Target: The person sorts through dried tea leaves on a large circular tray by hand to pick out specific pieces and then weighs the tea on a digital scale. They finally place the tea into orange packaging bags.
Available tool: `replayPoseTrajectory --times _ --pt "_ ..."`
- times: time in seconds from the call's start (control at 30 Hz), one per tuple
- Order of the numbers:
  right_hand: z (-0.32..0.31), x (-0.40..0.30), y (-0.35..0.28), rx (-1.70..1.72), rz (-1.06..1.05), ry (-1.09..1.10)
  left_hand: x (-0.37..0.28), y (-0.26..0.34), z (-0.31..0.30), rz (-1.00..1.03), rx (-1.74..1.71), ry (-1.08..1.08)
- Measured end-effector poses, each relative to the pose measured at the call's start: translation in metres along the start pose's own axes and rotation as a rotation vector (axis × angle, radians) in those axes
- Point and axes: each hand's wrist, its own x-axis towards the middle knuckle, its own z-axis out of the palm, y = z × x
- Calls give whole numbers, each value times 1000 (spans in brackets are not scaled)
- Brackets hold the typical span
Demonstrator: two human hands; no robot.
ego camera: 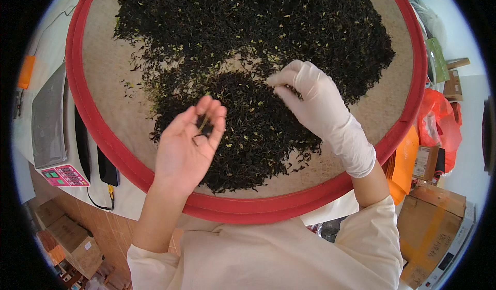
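Note:
Dark, twisted dried leaves that look like tea (248,135), flecked with yellow-green bits, lie in a large round woven tray with a red cloth rim (248,209). My left hand (190,142), bare and palm up over the near left of the pile, holds a thin yellowish stem and a dark curled piece in its curled fingers. My right hand (310,96) wears a white glove and is over the right part of the pile. Its thumb and index finger are a little apart at the tips; whether anything is between them cannot be told.
Left of the tray are a digital scale (50,123) and a dark phone-like device (107,168) with a cable. On the right are orange packets (401,166), a red plastic bag (438,123) and cardboard boxes (430,228). More boxes (69,235) stand on the floor at lower left.

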Motion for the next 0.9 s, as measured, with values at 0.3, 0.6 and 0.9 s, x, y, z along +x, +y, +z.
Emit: replayPoseTrajectory --times 0.3,0.6,0.9 --pt "26 -14 -9 -210 -46 -230 -2 9 -2 59 -116 -40" --pt "1 -8 -15 574 432 -243 -4 6 2 26 -48 0" --pt "-8 -5 -18 942 606 -312 -4 -3 9 -53 111 -18"
